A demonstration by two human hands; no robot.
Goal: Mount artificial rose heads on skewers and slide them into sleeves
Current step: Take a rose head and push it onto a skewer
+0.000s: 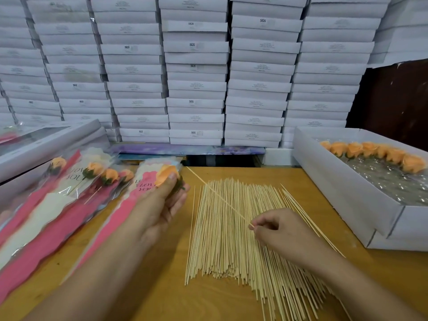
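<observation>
While the left hand [162,205] holds an orange rose head [165,174] between thumb and curled fingers, its grip closed round the bloom above the worktop [150,286], the right hand [278,230] pinches one skewer [217,195] near its lower end, the stick slanting up and left toward the rose without touching it. Below lies a broad heap of skewers [231,239]. Left of the hands, finished roses in pink and white sleeves [58,205] overlap one another. At right, an open white box [347,195] holds a row of loose rose heads [379,154], perhaps on clear film. Stacked white boxes [194,66] fill the background.
</observation>
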